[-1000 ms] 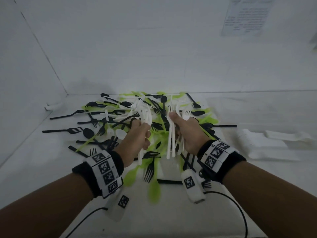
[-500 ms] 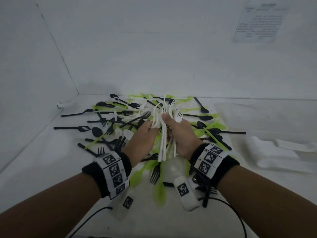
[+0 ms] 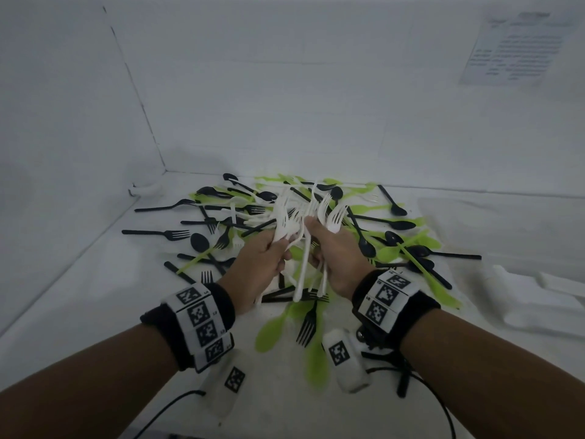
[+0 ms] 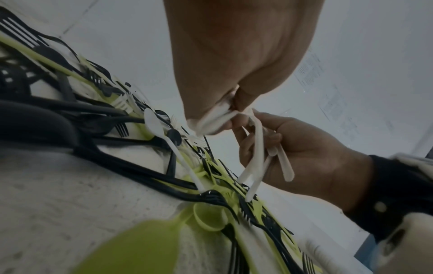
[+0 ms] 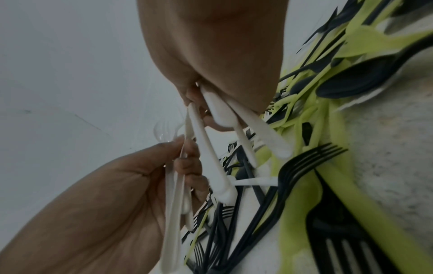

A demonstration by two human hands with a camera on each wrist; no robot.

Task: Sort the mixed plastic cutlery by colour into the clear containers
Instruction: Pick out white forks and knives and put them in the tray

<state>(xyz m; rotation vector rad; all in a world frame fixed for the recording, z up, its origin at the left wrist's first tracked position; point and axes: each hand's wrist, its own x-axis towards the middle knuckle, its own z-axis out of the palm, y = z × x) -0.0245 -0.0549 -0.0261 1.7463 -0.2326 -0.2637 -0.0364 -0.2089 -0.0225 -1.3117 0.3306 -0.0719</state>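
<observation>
Black, lime-green and white plastic cutlery lies in a mixed pile on the white table. My left hand grips a bunch of white forks and spoons above the pile's middle. My right hand sits right beside it, holding several white forks with tines up and handles hanging down. In the left wrist view, the left hand pinches white handles against the right hand. In the right wrist view, white handles stick out below the right hand, and the left hand holds more.
Pale translucent shapes, perhaps containers or lids, lie on the table at the right. A printed sheet hangs on the back wall. A small white object sits in the back left corner. Walls close off the left and back.
The two hands have moved together from apart, so that their white bundles now meet above the pile. Both kept hold of their cutlery.
</observation>
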